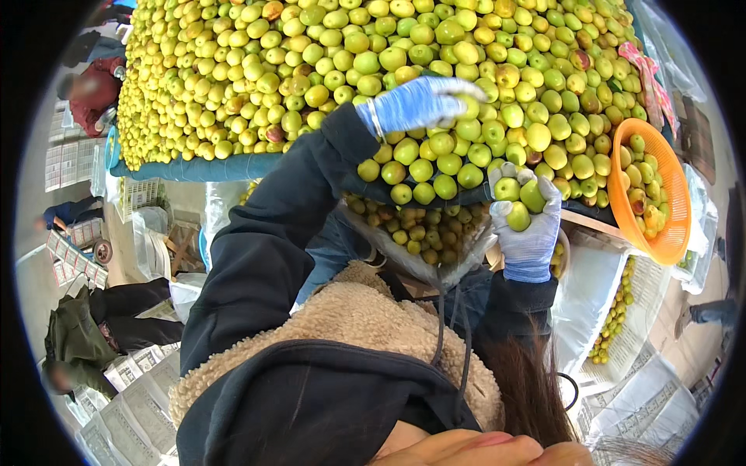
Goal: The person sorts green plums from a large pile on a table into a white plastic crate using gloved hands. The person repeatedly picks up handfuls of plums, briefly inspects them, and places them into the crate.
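Observation:
My right hand (527, 230), in a blue-and-white knit glove, is palm up around several green jujubes (518, 216). It is at the near edge of a big heap of yellow-green jujubes (349, 64). My left hand (417, 105), in a matching glove, reaches over the heap. A jujube (470, 108) lies between its blurred fingers; whether they grip it is unclear. Below the heap's edge, between my knees, a clear plastic-lined container (472, 247) holds browner jujubes (417, 227).
An orange plastic basket (676, 192) of jujubes leans at the heap's right edge, near a pink cloth (648, 76). A plastic-lined white crate (647, 314) with jujubes stands to my right. Several people, a hand cart (78, 250) and white crates (140, 408) are to my left.

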